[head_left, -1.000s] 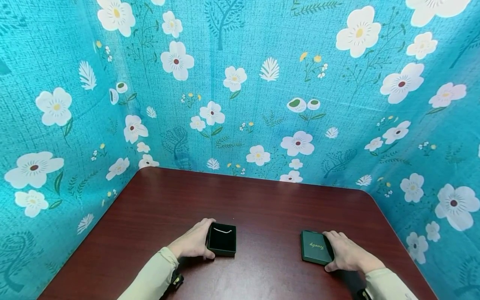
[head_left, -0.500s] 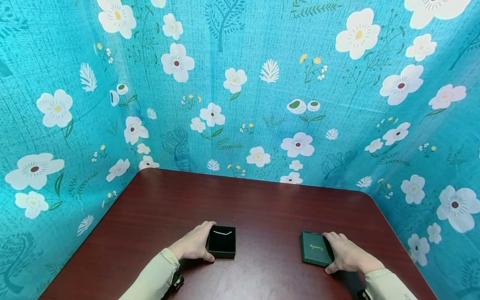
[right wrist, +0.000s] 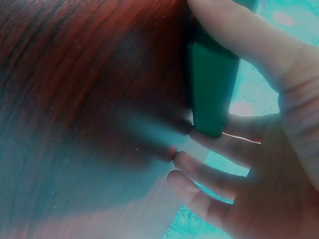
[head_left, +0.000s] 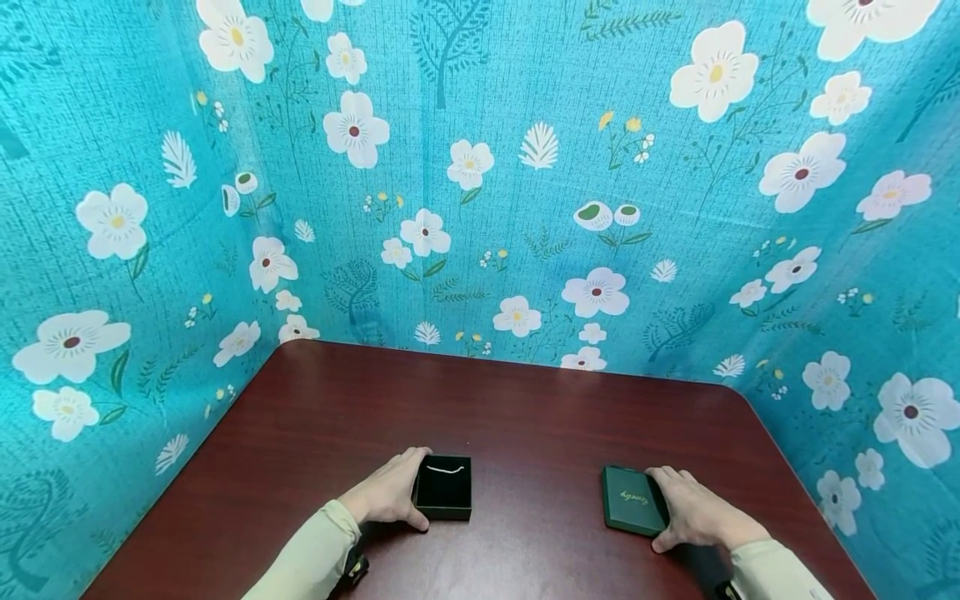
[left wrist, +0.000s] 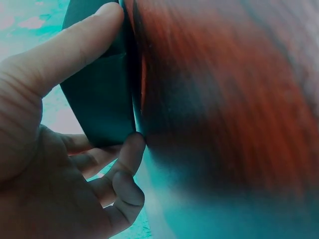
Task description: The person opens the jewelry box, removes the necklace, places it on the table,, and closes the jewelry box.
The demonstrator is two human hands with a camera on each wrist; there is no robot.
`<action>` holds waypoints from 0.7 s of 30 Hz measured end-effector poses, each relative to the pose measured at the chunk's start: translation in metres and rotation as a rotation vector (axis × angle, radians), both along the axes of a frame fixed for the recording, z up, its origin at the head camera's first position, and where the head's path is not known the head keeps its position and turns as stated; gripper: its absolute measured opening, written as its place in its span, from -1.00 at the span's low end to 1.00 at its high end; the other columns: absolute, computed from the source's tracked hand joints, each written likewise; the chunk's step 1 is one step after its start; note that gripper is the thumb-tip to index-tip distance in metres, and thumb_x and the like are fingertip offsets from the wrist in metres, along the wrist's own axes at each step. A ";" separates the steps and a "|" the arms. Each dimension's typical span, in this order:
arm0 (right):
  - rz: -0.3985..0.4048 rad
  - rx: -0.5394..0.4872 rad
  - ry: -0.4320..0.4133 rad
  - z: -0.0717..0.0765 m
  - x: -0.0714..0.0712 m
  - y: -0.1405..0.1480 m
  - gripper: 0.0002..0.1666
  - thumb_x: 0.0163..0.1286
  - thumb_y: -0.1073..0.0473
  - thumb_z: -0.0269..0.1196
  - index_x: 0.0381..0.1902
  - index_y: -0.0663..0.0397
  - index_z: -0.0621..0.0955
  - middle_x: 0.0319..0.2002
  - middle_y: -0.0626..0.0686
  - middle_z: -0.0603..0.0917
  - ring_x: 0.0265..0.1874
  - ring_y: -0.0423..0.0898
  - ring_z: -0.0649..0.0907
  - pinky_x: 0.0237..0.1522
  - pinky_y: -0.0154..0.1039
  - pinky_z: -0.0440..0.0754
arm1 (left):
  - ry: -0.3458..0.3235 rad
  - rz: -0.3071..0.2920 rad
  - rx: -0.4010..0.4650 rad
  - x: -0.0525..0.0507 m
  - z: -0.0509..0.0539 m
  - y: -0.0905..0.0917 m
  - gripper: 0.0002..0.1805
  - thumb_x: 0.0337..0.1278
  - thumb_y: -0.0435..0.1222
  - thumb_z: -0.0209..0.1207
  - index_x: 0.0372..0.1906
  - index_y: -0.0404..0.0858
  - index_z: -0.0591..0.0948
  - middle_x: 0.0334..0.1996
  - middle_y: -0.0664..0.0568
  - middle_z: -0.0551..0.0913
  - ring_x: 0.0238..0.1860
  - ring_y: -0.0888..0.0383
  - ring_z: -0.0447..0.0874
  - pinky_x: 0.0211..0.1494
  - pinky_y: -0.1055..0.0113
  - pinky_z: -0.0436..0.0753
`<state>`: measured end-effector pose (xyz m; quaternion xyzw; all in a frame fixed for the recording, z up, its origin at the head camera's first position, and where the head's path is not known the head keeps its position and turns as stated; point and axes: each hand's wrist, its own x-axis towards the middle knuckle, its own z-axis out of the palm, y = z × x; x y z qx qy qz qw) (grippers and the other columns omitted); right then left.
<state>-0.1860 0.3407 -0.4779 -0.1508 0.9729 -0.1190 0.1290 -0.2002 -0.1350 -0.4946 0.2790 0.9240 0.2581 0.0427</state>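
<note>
Left of the middle of the table, a small dark green jewelry box (head_left: 444,493) lies open side up, black inside. A thin silvery chain (head_left: 446,470) lies across the far part of its lining. My left hand (head_left: 388,492) grips this box from its left side, thumb at the near edge and fingers at the far one. Farther right is the green box lid (head_left: 632,500) with gold lettering on top. My right hand (head_left: 697,507) holds it by its right side, thumb near and fingers far. Both wrist views show thumb and fingers around the green sides (left wrist: 104,99) of the pieces.
The dark reddish-brown table (head_left: 525,417) has rounded far corners. Teal floral fabric (head_left: 480,208) hangs behind it and at both sides. Bare tabletop lies between the two hands. Pale sleeves (head_left: 307,554) cover the forearms, with dark wrist-worn devices below.
Both hands keep the same hold on the box and the lid. The whole head view has shifted slightly, so everything sits a little lower in it.
</note>
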 end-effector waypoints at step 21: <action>0.001 -0.019 -0.013 0.001 -0.001 0.001 0.34 -0.50 -0.28 0.60 0.18 0.36 0.33 0.05 0.21 0.44 0.04 0.24 0.41 -0.04 0.17 0.41 | -0.008 0.016 -0.077 0.000 0.000 0.001 0.20 -0.69 -0.12 0.58 0.27 -0.45 0.25 0.07 -0.17 0.43 0.07 -0.13 0.42 0.14 0.04 0.40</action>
